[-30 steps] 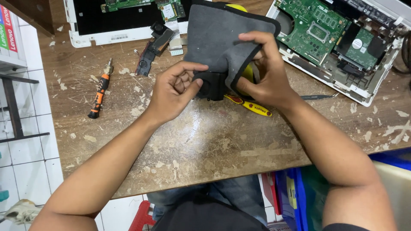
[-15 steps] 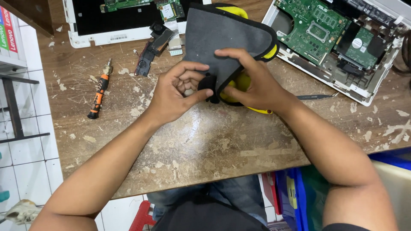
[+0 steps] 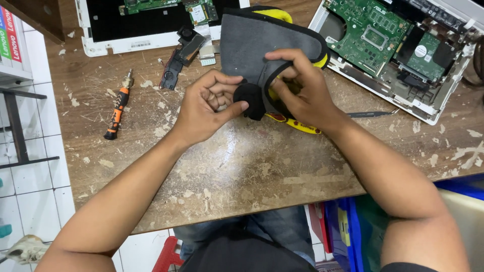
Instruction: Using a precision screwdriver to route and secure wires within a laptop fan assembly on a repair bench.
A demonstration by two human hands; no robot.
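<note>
Both gripping: left hand [image 3: 206, 108] pinched the grey pouch's [image 3: 262, 45] black corner, right hand [image 3: 302, 95] clamped its bound edge. Lay just beyond both, long axis running away, above the wooden table [image 3: 242, 166].

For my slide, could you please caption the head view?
Both hands, left and right, grip a grey fabric pouch with yellow lining above a worn wooden workbench.

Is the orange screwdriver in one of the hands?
No, the orange screwdriver lies on the wooden table, left of the left hand.

An electronics repair workshop: opened laptops [image 3: 403, 50], screwdriver [image 3: 118, 107], scarred wooden workbench [image 3: 242, 166].
</note>
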